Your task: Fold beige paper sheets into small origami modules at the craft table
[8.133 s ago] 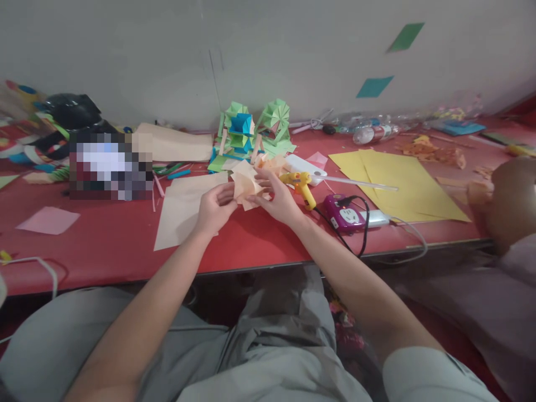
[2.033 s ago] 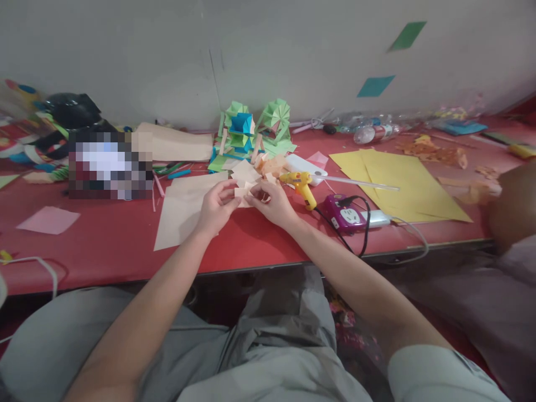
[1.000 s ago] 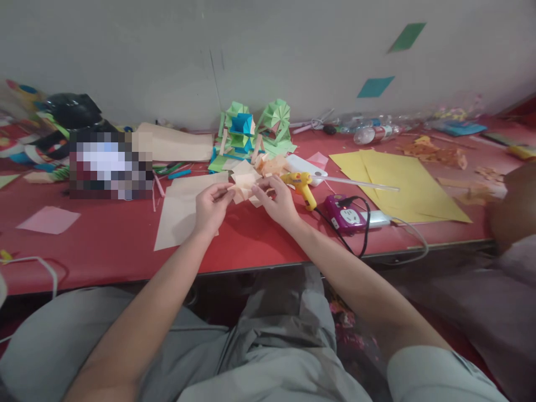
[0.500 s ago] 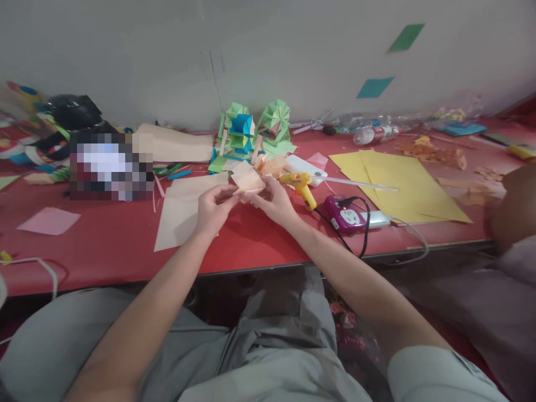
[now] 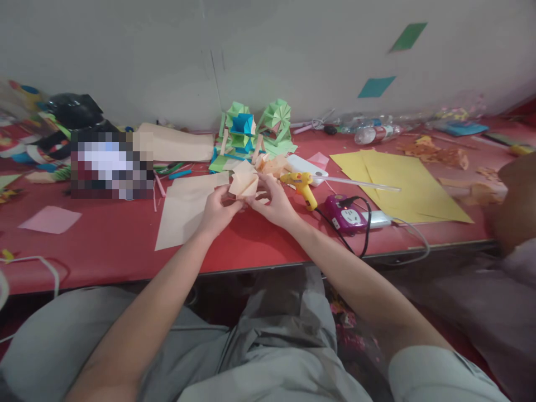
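Observation:
Between both hands I hold a folded piece of pale peach paper (image 5: pixel 243 184), tilted up above the red table. My left hand (image 5: pixel 220 211) grips its left and lower edge, thumb in front. My right hand (image 5: pixel 274 202) closes on its right side, with the fingers partly hidden behind it. Just beyond the paper sit crumpled peach paper pieces (image 5: pixel 274 166). To the right of my right hand lies a yellow hot glue gun (image 5: pixel 305 190) with a clear glue stick in its back. A flat beige sheet (image 5: pixel 180 209) lies partly behind my left hand.
Green and blue folded-paper models (image 5: pixel 243 134) stand by the wall. A purple power socket (image 5: pixel 345 215) with cables lies near yellow sheets (image 5: pixel 402 190). A pink paper square (image 5: pixel 50 220) is at left, and a plastic bottle (image 5: pixel 377 133) at the back. Another person's arm (image 5: pixel 517 206) is at right.
The folded paper has turned in my hands, and its creased face now tips toward me. Both hands have shifted slightly, with the fingertips lower on it.

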A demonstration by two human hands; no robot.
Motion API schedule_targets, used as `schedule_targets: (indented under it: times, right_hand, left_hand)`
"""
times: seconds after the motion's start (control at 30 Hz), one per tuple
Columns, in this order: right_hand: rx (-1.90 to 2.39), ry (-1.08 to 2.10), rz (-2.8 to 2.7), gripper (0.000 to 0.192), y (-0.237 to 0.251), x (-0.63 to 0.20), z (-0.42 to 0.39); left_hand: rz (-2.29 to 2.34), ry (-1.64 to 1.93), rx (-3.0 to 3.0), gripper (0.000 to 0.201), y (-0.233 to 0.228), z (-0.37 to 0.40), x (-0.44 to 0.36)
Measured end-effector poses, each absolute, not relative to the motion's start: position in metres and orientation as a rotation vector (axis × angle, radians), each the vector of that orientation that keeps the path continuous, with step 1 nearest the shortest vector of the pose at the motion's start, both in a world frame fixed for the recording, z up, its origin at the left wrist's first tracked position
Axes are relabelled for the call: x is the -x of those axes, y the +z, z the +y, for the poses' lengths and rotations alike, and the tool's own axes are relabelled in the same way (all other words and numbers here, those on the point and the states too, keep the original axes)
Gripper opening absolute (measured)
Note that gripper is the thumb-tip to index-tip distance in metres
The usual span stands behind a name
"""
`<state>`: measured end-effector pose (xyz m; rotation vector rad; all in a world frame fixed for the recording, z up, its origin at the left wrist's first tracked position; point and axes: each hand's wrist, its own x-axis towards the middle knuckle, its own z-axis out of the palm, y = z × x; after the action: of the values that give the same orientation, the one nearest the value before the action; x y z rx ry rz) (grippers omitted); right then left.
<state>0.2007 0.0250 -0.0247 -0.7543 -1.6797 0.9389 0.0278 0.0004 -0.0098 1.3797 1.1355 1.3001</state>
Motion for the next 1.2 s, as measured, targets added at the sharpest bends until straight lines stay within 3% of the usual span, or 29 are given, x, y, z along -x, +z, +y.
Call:
schedule_targets:
  times: [0.13, 0.3, 0.47, 0.57, 0.83, 1.2]
  right_hand:
    - [0.823, 0.857, -1.776, 0.037, -0.021, -0.203, 0.023]
    - [0.798, 0.832, -1.819, 0.028, -0.024, -0.204, 0.028]
    - [0.816, 1.163, -1.549, 0.046, -0.031, -0.205, 0.035]
    - [0.741, 1.203, -1.469, 0.056, -0.028, -0.204, 0.033]
    - [0.821, 0.986, -1.458, 0.043, -0.021, -0.201, 0.029]
    - [0.801, 0.922, -1.591, 0.034, -0.021, -0.203, 0.027]
  left_hand:
    - [1.082, 1.207, -1.369, 0.046, -0.009, 0.001, -0.026]
    - [1.150, 1.258, -1.271, 0.044, -0.009, 0.004, -0.024]
    - [1.290, 1.395, -1.247, 0.034, -0.012, 0.006, -0.023]
    - [1.234, 1.451, -1.185, 0.032, -0.013, 0.007, -0.023]
    - [1.087, 1.329, -1.191, 0.046, -0.006, 0.000, -0.027]
    - [1.061, 1.352, -1.266, 0.031, -0.013, 0.004, -0.022]
